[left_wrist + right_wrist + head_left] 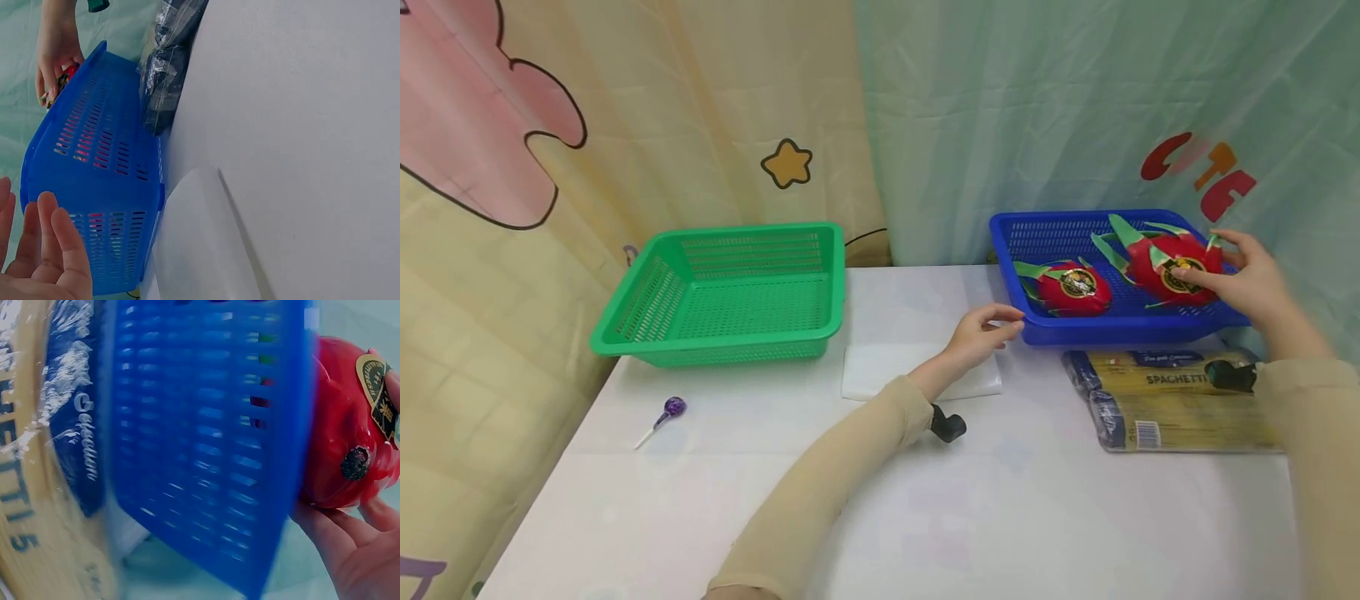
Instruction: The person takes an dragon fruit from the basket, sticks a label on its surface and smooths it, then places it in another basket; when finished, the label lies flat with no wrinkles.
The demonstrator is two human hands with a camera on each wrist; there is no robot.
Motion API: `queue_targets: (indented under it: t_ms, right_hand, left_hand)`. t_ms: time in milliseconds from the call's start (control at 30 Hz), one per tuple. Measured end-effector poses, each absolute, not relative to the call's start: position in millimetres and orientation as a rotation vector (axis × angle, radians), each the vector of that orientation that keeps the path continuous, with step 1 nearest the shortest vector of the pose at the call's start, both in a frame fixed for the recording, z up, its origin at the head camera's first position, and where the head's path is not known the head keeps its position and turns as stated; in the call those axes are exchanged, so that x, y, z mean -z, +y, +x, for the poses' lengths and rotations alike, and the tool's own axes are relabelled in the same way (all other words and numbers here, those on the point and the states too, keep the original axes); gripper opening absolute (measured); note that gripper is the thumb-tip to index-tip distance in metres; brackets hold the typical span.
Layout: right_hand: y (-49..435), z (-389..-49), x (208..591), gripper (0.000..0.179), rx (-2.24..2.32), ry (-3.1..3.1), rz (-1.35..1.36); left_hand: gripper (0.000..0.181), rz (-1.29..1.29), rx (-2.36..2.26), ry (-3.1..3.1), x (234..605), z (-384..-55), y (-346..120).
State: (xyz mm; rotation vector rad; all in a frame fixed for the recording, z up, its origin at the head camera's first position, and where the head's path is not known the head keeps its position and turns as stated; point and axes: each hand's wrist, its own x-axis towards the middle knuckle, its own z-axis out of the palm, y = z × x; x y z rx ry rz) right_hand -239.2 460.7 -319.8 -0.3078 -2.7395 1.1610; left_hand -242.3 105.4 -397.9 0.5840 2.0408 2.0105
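Note:
My right hand [1251, 279] grips a red dragon fruit [1172, 265] with green leaf tips, over the right side of the blue basket [1120, 332]. In the right wrist view the fruit [340, 419] shows its dark stem end, and the fingers curve beneath it beside the basket wall. A second dragon fruit [1067, 287] with a round gold-and-black sticker lies inside the basket on the left. My left hand [981, 337] is at the basket's front left corner, fingers loosely bent and fingertips right at the rim, holding nothing. In the left wrist view its fingers [47, 240] overlap the basket wall.
Two packs of spaghetti [1187, 404] lie in front of the blue basket. A green basket [722, 346] stands at the back left, and a purple lollipop [673, 407] lies before it. Between the baskets is a flat white sheet [880, 375]. A curtain hangs behind the table.

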Motion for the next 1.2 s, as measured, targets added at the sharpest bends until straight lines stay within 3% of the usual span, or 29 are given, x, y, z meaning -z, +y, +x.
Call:
queue_targets:
  t_ms: [533,767,967,1200]
  right_hand:
    - [465,-249,350,0.094,-0.909,-3.011,-0.127]
    - [463,-250,351,0.099,-0.774,-3.063,-0.192]
    - [462,-246,346,0.097,-0.67,-3.08,-0.163]
    - [445,-231,325,0.087,-0.716,-2.974,-0.155]
  left_hand:
    - [0.021,0.582,-1.92,2.127,395,-238,111]
    - [0.022,0.669,-1.852,2.11,391,-236,103]
    - [0.028,0.842,-1.656,2.139,378,-226,72]
    - [0.026,1.052,-1.464,2.271,354,-215,3]
